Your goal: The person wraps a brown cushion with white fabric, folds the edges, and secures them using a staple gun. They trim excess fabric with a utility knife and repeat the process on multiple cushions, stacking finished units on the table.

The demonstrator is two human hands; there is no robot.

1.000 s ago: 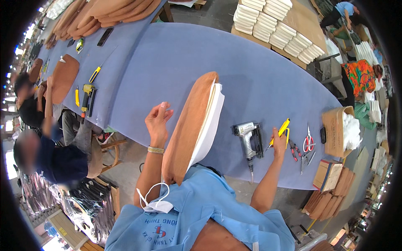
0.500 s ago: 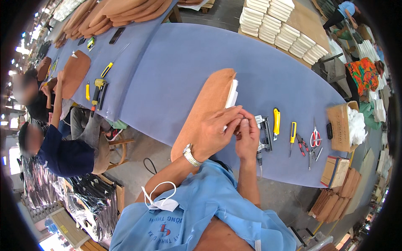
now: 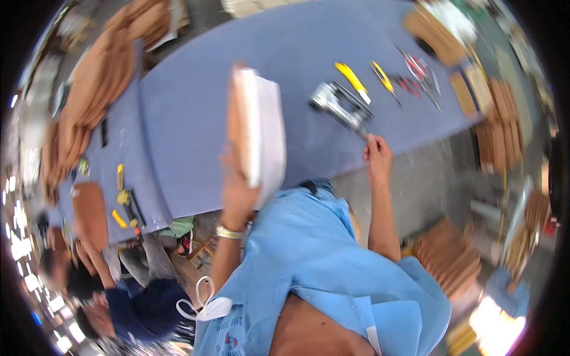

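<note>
My left hand (image 3: 237,193), smeared by motion, is wrapped round the near end of a long brown fabric-covered pad (image 3: 235,121). The pad is tipped on edge above the table, its white side turned right. Off to the right, my right hand (image 3: 378,155) has its fingers closed at the rear end of a silver and black staple gun (image 3: 337,105), where the hose joins. The gun lies on the blue-grey table covering (image 3: 196,118). Beyond it are a yellow cutter knife (image 3: 352,82) and a yellow-handled screwdriver (image 3: 385,82).
Red-handled scissors (image 3: 417,68) and pliers (image 3: 407,86) lie farther right, near a cardboard box (image 3: 436,35) with white stuffing. Brown pads (image 3: 98,95) are piled at the left. Two people work at the lower left beside another brown pad (image 3: 90,213) and yellow tools.
My hands have parted. The left has lifted the pad from flat onto its edge, while the right has left the pad and reached the staple gun. The whole view has turned.
</note>
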